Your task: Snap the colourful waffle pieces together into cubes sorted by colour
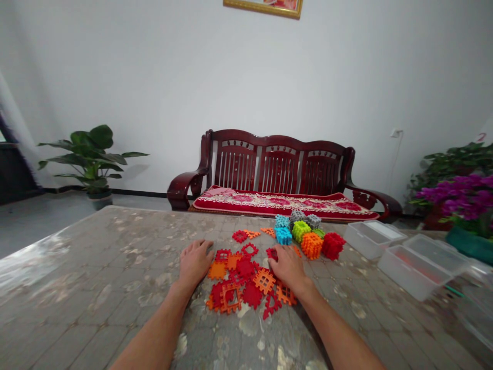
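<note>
A loose pile of red and orange interlocking plastic tiles with notched edges lies on the table in front of me. My left hand (195, 261) rests on the table at the pile's left side, fingers apart, close to a solid orange tile (217, 270). On the other side, my right hand (289, 266) lies palm down, its thumb and forefinger apart beside a small red tile (271, 253). An orange window-frame tile (264, 281) and an open orange square tile (231, 298) lie between my forearms. The undersides of both hands are hidden.
Beyond my right hand stand stacked tiles: blue (283, 236), lime green (301, 232), orange (311, 246), red (333, 246) and grey. Clear plastic boxes (414, 277) sit at the right. A wooden bench (279, 167) stands behind the table (115, 272).
</note>
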Motion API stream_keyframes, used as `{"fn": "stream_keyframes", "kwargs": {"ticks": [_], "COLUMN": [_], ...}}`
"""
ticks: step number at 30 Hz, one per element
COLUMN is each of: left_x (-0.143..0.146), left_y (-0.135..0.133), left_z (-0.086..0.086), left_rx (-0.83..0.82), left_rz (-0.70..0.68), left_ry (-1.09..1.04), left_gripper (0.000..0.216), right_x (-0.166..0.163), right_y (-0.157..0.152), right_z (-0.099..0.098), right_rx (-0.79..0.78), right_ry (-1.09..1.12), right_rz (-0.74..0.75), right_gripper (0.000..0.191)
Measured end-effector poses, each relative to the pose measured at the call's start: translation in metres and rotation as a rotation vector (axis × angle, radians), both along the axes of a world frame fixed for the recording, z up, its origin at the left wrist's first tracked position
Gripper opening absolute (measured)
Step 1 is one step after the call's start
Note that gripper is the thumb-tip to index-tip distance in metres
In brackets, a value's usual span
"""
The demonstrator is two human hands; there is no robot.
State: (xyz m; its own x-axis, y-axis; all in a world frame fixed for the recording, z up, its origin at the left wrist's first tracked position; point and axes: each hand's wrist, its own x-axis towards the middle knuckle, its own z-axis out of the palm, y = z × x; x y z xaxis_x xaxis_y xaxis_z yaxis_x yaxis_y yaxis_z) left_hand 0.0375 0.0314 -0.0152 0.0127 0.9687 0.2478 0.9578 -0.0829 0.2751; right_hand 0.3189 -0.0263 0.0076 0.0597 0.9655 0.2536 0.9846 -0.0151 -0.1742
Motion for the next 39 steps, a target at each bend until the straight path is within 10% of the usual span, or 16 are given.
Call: {"fn": "stream_keyframes", "kwargs": {"ticks": [13, 21, 27, 39], "left_x": [-0.003, -0.004, -0.006, -0.008], "left_y": [0.004, 0.006, 0.010, 0.013], "left_z": [-0.004, -0.006, -0.010, -0.015], "left_rx": [0.009, 0.033, 0.028, 0.039], "left_rz": [-0.011, -0.007, -0.009, -0.020], "left_ry": [0.054, 0.063, 0.078, 0.074], "left_gripper": [0.043, 0.042, 0.044, 0.044], "right_x": [0.011, 0.121, 0.180, 0.187], "right_y": [-0.006, -0.001, -0.011, -0.006], "right_z": [0.014, 0.055, 0.046, 0.033], "right_rx": [0.098, 0.356, 0.306, 0.245], "right_ry": [0.153, 0.323, 0.199, 0.136], "right_rz": [0.068, -0.203, -0.442, -0.457], "right_gripper": [0.043, 0.054, 0.049, 0.049]}}
